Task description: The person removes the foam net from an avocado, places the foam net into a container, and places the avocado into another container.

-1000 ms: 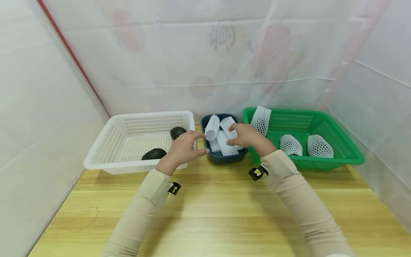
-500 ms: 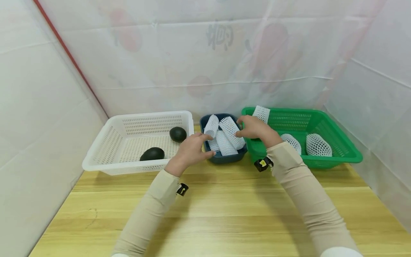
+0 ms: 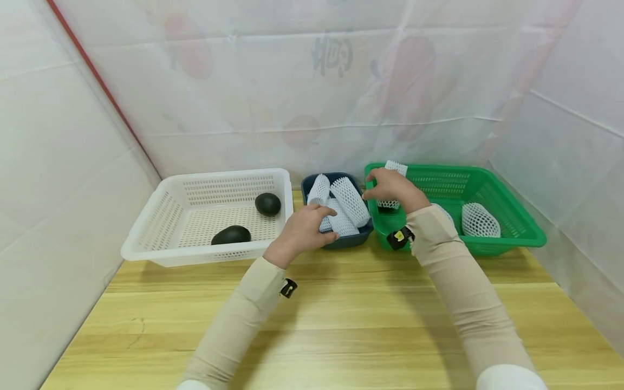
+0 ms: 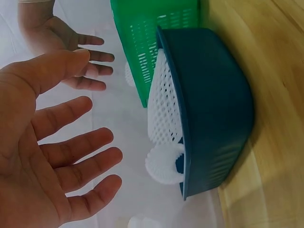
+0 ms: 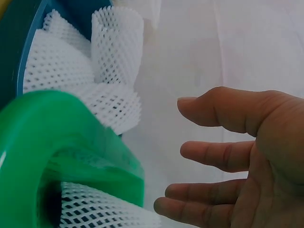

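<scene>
My left hand [image 3: 304, 230], fingers spread and holding nothing, hovers at the front left of a dark blue bin [image 3: 351, 241]. That bin holds several white foam net sleeves [image 3: 350, 200]. Over the left rim of a green basket [image 3: 487, 246] is my right hand [image 3: 392, 187], also with nothing in its fingers. Just behind it a net-wrapped item [image 3: 397, 168] leans in the basket's corner, partly hidden by the hand. In the right wrist view, thumb and fingers of the right hand [image 5: 237, 152] are apart, with the sleeves [image 5: 116, 45] and green rim beyond.
A white basket [image 3: 170, 254] on the left holds two dark oval fruits [image 3: 268, 204]. Another net-wrapped item [image 3: 480, 220] lies in the green basket, and one more is mostly hidden by the right wrist. White sheeting stands behind the wooden table [image 3: 317, 325].
My right hand has moved right, from above the blue bin to the green basket's left rim. The left hand has shifted right, from the white basket's edge to the blue bin's front.
</scene>
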`<state>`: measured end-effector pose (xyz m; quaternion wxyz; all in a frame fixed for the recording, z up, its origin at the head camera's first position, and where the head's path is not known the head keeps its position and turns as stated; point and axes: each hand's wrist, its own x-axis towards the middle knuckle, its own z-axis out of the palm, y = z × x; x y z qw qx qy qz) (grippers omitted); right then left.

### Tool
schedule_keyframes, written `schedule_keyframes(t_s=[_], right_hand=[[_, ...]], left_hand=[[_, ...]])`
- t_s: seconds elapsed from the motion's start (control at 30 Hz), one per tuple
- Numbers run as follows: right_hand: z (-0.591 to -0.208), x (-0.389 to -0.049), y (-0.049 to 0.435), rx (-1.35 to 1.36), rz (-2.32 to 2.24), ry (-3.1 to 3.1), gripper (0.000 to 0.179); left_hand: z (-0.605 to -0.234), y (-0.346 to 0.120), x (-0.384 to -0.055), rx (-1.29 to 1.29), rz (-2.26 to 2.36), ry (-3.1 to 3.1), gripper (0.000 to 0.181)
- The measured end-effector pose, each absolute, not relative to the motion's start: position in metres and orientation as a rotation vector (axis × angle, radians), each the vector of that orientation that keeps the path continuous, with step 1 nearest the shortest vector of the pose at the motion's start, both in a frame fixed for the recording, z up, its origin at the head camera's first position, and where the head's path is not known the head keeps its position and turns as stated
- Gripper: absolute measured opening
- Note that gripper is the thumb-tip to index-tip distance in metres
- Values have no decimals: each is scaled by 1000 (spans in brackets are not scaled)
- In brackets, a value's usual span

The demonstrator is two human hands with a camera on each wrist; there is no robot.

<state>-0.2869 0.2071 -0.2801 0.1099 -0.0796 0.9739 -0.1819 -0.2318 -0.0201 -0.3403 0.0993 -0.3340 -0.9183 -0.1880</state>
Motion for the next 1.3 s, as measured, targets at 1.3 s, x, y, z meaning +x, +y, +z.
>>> schedule_keyframes(t_s=[1.3], right_hand=[[-309,-340,285,61,-740,2884,67]], left_hand=[[-365,24,-244,-1090,-636,-2691,41]])
